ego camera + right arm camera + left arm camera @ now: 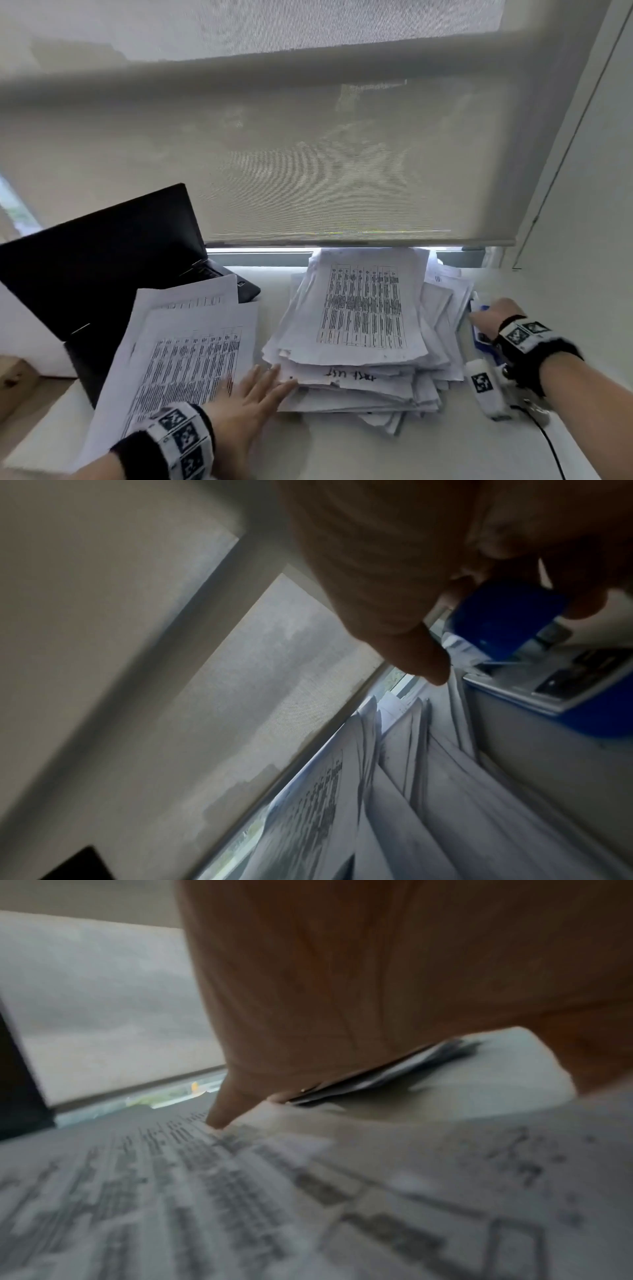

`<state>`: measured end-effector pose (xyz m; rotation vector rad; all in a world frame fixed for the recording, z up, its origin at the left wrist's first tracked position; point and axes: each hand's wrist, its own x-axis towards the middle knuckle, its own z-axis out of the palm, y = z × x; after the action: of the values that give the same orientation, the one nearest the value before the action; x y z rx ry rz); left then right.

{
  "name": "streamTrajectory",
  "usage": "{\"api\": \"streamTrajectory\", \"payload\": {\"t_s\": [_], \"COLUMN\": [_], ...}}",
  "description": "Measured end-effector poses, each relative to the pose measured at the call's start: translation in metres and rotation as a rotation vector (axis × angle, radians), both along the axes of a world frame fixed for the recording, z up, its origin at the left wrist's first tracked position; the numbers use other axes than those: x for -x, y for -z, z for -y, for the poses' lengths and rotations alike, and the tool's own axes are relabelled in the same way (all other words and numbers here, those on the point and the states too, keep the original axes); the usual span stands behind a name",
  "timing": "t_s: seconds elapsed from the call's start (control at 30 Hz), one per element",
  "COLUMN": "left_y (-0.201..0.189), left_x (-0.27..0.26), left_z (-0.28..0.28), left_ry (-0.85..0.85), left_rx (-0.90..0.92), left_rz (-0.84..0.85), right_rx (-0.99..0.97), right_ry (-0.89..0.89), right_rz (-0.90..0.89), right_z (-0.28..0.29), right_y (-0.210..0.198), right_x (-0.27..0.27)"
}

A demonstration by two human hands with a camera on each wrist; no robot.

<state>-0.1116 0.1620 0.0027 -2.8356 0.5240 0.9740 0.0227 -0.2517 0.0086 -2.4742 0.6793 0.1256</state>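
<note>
A loose set of printed table sheets [185,356] lies at the lower left, partly over a laptop. My left hand [253,394] rests flat on it with straight fingers, the tips touching the edge of a tall, untidy paper stack [363,308] in the middle of the desk. In the left wrist view a fingertip [219,1118] presses on the printed sheet [205,1191], with the stack [394,1074] beyond the palm. My right hand [489,315] is right of the stack and grips a blue stapler [478,337]. In the right wrist view curled fingers [582,599] hold the stapler's blue top [503,620].
An open black laptop [102,267] stands at the back left. A lowered roller blind [308,154] covers the window behind the pale desk [342,452]. A wall [589,205] closes off the right side. A brown box [13,383] sits at the far left. A black cable [548,442] trails from my right wrist.
</note>
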Motion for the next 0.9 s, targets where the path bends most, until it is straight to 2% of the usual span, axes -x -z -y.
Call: {"api": "streamTrajectory", "payload": {"t_s": [0.17,0.3,0.43,0.53,0.67,0.8,0.9], "left_y": [0.000,0.022,0.011,-0.002,-0.006,-0.005,-0.006], "left_x": [0.002,-0.008,-0.024,-0.042,-0.062,-0.067,-0.067], "left_z": [-0.005,-0.031,-0.041,-0.039,0.007,0.073,0.093], "left_ry": [-0.119,-0.199,-0.218,-0.246,-0.095,0.053,0.046], "left_rx": [0.014,0.147,0.285,0.268,0.285,0.204,0.236], "left_rz": [0.030,0.131,0.202,0.234,0.335,0.322,0.408], "right_rx": [0.078,0.228,0.164,0.113,0.148,0.218,0.116], "right_ry": [-0.066,-0.099,-0.119,-0.127,-0.158,-0.190,-0.161], "right_rz": [0.035,-0.106,-0.138,-0.099,-0.130,-0.161,-0.156], "right_z": [-0.001,0.022,0.037,0.038,0.031,0.016,0.014], "right_y": [-0.019,-0.014,-0.002,0.003,-0.002,-0.015,-0.011], "right_x": [0.029,0.042,0.055,0.065,0.076,0.098,0.107]}}
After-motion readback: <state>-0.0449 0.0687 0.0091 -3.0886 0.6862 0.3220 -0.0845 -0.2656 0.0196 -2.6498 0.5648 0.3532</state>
